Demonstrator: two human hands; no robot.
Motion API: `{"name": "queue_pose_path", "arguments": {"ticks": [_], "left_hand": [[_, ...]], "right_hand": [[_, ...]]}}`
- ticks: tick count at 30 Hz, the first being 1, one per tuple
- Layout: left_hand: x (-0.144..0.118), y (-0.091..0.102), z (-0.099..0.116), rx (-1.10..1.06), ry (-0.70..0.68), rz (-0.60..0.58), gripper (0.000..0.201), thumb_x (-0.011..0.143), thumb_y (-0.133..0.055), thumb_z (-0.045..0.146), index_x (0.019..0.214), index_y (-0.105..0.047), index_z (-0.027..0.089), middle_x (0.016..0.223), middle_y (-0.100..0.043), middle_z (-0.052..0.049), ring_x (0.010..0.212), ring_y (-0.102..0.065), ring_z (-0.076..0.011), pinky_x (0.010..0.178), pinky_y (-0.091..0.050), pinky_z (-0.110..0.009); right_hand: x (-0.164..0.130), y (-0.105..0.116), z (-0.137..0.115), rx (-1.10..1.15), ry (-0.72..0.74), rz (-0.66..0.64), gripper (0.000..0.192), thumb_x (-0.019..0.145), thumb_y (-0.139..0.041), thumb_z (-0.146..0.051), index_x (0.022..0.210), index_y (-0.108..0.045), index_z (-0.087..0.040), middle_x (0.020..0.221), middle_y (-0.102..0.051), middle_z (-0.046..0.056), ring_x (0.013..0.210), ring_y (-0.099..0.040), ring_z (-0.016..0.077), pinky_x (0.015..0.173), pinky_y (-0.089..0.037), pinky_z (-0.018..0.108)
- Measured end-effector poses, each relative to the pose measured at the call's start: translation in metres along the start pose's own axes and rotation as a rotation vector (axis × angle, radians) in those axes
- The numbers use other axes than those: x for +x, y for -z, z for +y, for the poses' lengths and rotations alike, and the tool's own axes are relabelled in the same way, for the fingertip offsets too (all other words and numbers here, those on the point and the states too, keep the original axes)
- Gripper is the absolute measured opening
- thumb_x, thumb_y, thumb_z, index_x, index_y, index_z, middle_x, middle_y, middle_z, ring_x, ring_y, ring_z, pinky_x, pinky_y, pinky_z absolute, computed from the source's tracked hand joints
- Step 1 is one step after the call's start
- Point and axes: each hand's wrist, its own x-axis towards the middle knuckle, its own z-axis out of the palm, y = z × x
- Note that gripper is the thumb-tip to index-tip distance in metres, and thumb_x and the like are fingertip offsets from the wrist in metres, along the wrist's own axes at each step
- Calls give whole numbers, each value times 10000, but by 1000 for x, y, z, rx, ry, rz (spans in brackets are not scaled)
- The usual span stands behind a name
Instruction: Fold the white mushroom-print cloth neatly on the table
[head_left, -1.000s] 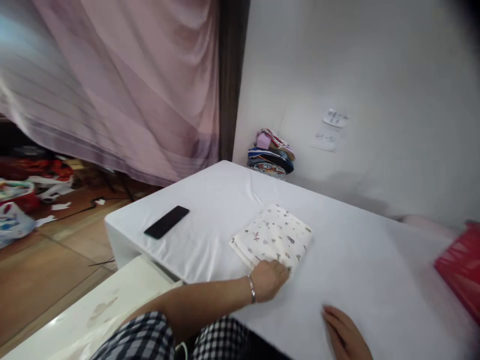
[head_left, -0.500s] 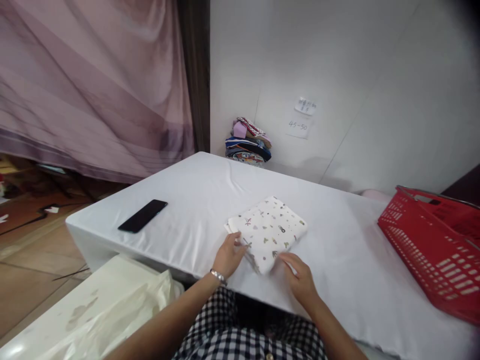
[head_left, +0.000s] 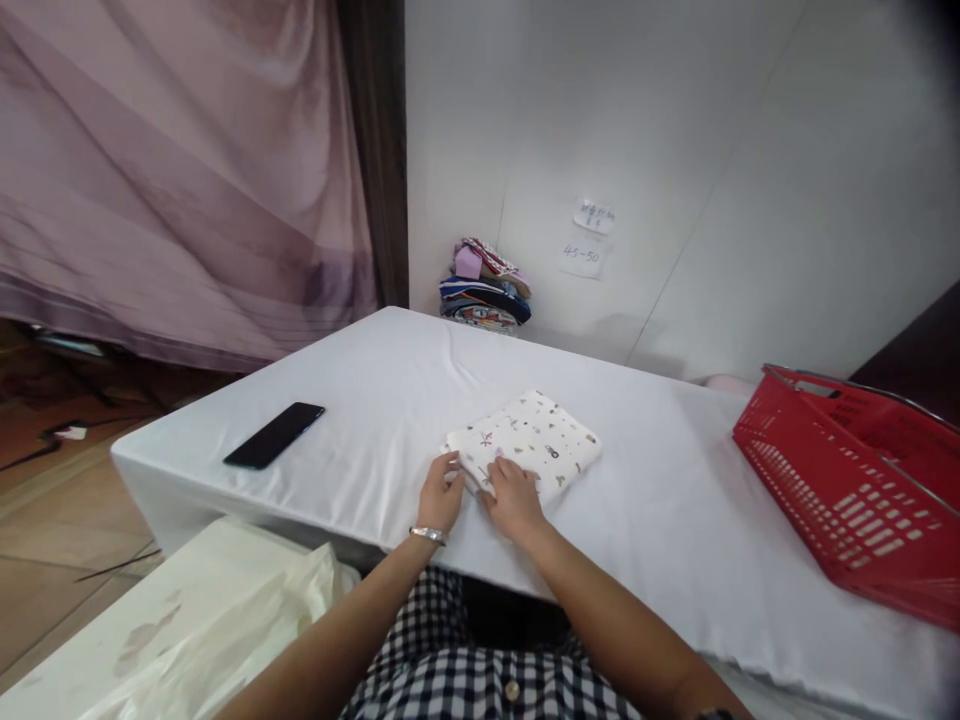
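A folded white cloth (head_left: 551, 430) with small scattered prints lies on the white-covered table in front of me. My left hand (head_left: 439, 495), a silver bracelet at its wrist, is at the cloth's left corner, with finger and thumb closed around the layered edge. On top of the cloth's near part rests my right hand (head_left: 513, 497). Its fingers lie over the fabric and the thumb is apart, close to the front-left edge. The layers under the right hand are hidden.
A black phone (head_left: 275, 435) lies on the left of the table (head_left: 360, 400). A red plastic basket (head_left: 847, 490) stands at the right. Behind the table edge is a stack of folded clothes (head_left: 486, 290) by the wall. A white surface with a plastic bag (head_left: 247, 630) is lower left.
My right hand has moved left from the cloth's near right edge onto its top, beside my left hand. My left hand has shifted slightly up to the left corner.
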Motion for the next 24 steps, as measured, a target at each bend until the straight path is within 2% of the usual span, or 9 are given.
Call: {"name": "queue_pose_path", "arguments": {"ticks": [3,6,8,10,12,15,17,20,24], "left_hand": [[1,0,-2,107,-44,10,335,724,-502,211,1055,-536,178,1010,-622,-80,925,-628,-199,713,-519,-323],[1,0,1,230,-117,-53,277,719,-495,174,988,-563,187,974,-626,-69,908,-624,-199,751,-520,-345],[-1,0,4,297,-218,-125,192,737,-491,175,902,-588,193,972,-620,-64,891,-613,-191,789,-515,-353],[-3,0,7,338,-315,-195,136,776,-479,199,834,-602,196,958,-619,-59,882,-601,-183,830,-502,-357],[-5,-1,9,371,-372,-247,149,808,-469,227,811,-616,201,932,-627,-53,889,-589,-184,859,-488,-362],[-4,-3,9,434,-396,-290,165,822,-474,254,793,-630,209,883,-637,-44,879,-576,-190,855,-478,-363],[-2,-5,9,482,-396,-302,183,829,-468,262,775,-635,209,856,-636,-44,857,-573,-189,842,-474,-359],[7,-9,10,599,-390,-273,187,813,-489,270,854,-658,201,970,-644,-71,948,-566,-222,873,-452,-384],[28,-14,15,826,-306,-130,348,786,-540,318,1107,-605,200,1260,-556,-116,1168,-470,-306,963,-361,-476]], "right_hand": [[5,10,15,328,-156,58,227,786,-515,-181,980,-633,-191,1132,-637,91,1095,-530,240,951,-365,403],[1,33,42,988,-383,274,204,760,-584,-304,916,-655,-195,963,-697,53,979,-598,236,886,-437,378],[-17,51,66,1467,-404,446,275,736,-632,-375,947,-655,-200,959,-702,42,942,-621,226,840,-473,366],[-48,64,88,1709,-417,587,263,706,-678,-343,938,-657,-220,967,-704,20,940,-626,192,843,-486,336],[-89,65,104,1769,-517,656,202,677,-706,-261,873,-664,-233,924,-710,-14,926,-633,162,831,-503,294],[-148,50,109,1805,-779,589,179,638,-745,-195,792,-664,-234,796,-705,-41,737,-653,134,660,-541,240],[-175,40,105,1862,-896,545,185,620,-776,-202,760,-656,-220,769,-701,-42,720,-656,131,633,-542,225],[-187,41,98,1905,-954,479,264,685,-756,-362,888,-656,-227,863,-711,-21,774,-666,150,593,-539,225],[-173,57,103,1942,-913,430,343,737,-696,-464,1005,-627,-260,890,-711,-25,747,-660,133,521,-514,195]]}}
